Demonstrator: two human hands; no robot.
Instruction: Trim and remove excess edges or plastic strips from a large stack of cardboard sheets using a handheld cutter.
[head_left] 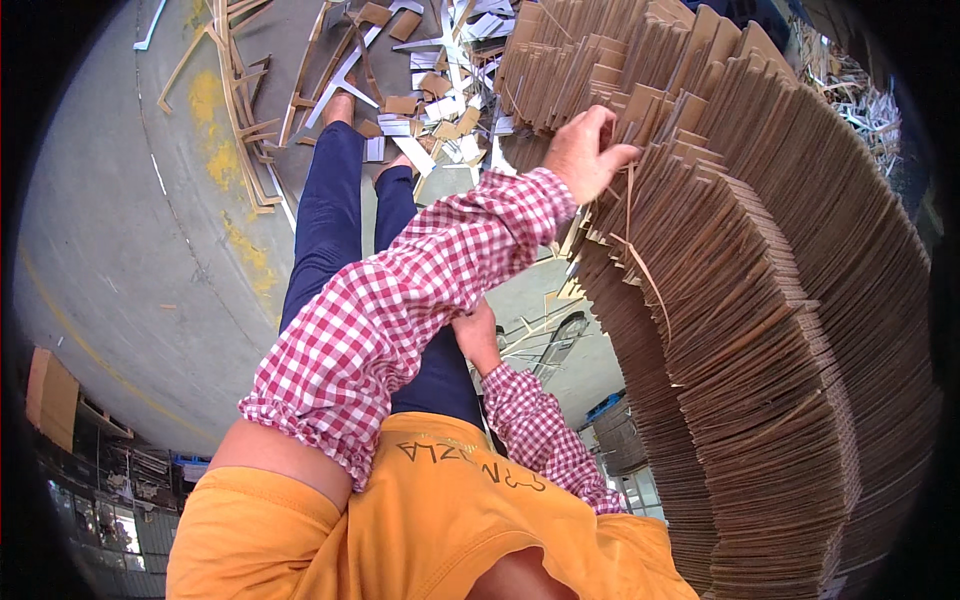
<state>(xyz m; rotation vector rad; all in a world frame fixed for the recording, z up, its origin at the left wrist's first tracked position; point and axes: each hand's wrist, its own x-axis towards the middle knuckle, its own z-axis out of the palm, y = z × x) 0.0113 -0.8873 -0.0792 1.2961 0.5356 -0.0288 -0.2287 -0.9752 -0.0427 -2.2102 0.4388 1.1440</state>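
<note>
My left hand (588, 155) reaches across to the tall stack of die-cut cardboard sheets (745, 330) on my right. Its fingers are loosely curled with the thumb held apart, next to the upper edges of the sheets. I see nothing between thumb and fingers. A thin loose cardboard strip (645, 280) hangs from the stack just below that hand. My right hand (478, 338) is lower, under my left forearm and in front of my dark trousers. Its fingers are hidden behind the checked left sleeve (400, 300), so what it holds, if anything, does not show.
White and brown cardboard offcuts (440, 100) litter the floor around my feet. Long bent cardboard strips (245, 110) lie at the far left. More scraps (850, 100) are heaped behind the stack. A brown board (52, 400) stands at the left edge.
</note>
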